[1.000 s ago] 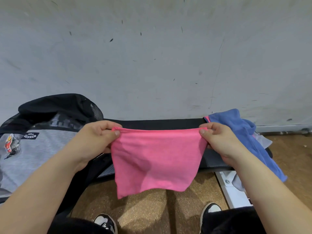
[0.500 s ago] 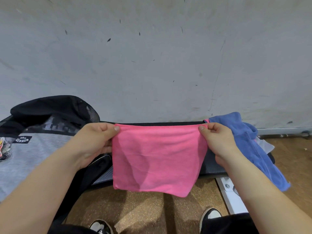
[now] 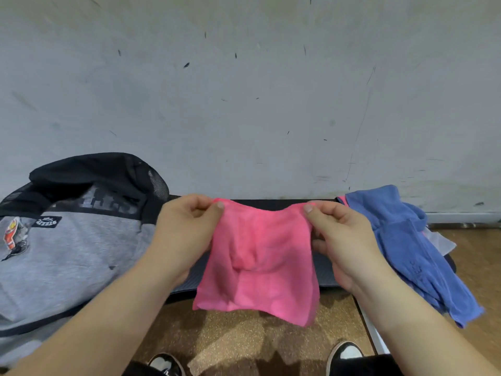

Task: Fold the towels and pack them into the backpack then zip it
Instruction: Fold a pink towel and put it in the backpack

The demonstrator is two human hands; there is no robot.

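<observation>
Here: left hand [image 3: 187, 232], right hand [image 3: 343, 240] pinch pink towel [image 3: 260, 270] top corners; top edge slack, lower edge hanging free.

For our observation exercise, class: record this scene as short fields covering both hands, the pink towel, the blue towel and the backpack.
pink towel: hangs sagging in the air, in front of the black pad
left grip: pinches its upper left corner
right grip: pinches its upper right corner
backpack: grey and black, lying at the left
blue towel: crumpled at the right, draping off the pad
</observation>
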